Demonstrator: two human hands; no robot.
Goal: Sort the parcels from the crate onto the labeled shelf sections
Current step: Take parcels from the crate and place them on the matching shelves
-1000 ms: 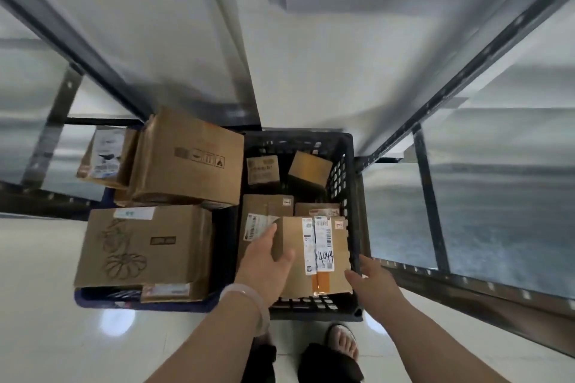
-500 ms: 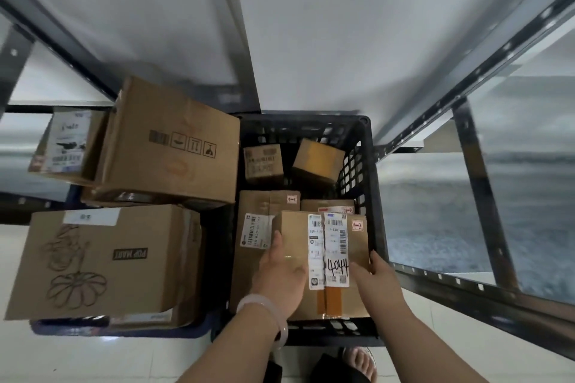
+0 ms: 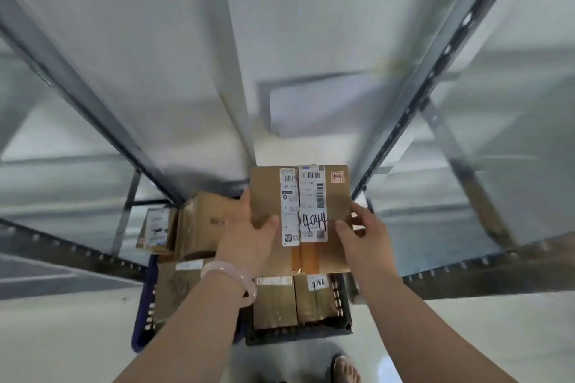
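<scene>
Both hands hold a labelled parcel up in front of the shelving, above the crate.

The blurred metal shelving [image 3: 435, 87] fills the upper frame, its pale boards fanning out from the centre and its dark perforated beams crossing at mid-left and mid-right, with open shelf room on either side. Stacked cartons [image 3: 205, 221] sit on a blue crate [image 3: 144, 311] at lower left, close beside the left forearm. The black crate [image 3: 343, 317] at lower centre holds two more brown parcels [image 3: 273, 301]. The parcel [image 3: 337, 205], marked "4044" and tagged "1-2", is at centre, clear of the crate. The left hand [image 3: 249, 233] grips its left edge, thumb on the face; the right hand [image 3: 364, 233] grips its right edge, fingers curled round.
</scene>
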